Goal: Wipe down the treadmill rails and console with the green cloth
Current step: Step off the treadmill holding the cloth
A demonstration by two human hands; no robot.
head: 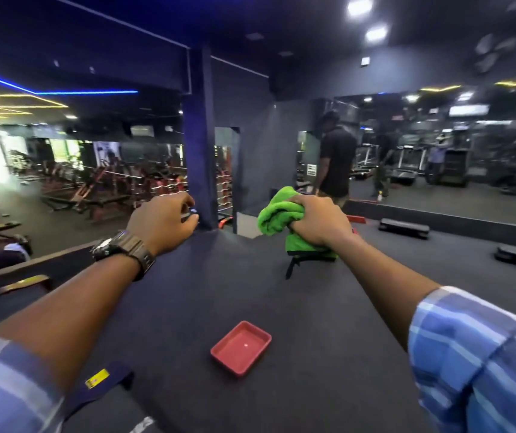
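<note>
My right hand (316, 221) grips a bunched green cloth (277, 214), held up at chest height in front of me. A fold of the cloth hangs below the fist. My left hand (164, 225) is raised beside it to the left, fingers loosely curled, holding nothing; a metal watch sits on that wrist. Treadmills (405, 165) appear only far off at the right, seen in the wall mirror. No treadmill rail or console is near either hand.
A red plastic tray (240, 347) lies on the dark floor mat below my arms. Black step platforms (404, 228) sit at the right by the mirror wall. A person in black (336, 157) stands ahead. A blue pillar (198, 142) and weight machines (94, 189) stand left.
</note>
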